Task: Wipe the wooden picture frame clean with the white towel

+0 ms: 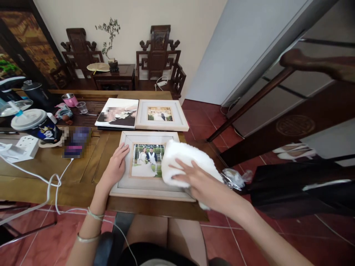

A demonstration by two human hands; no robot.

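While the head camera looked down, your left hand (115, 167) lay flat and open on the left border of the nearest picture frame (144, 188), which rested at the front edge of the wooden desk (83, 173). Your right hand (198, 181) pressed a white cloth (185, 157) onto the frame's right side, fingers spread over it rather than closed around it. Beyond it, a second frame (162, 115) lay just beside a photo album (118, 112), and a lidded cup (36, 123) stood at the left.
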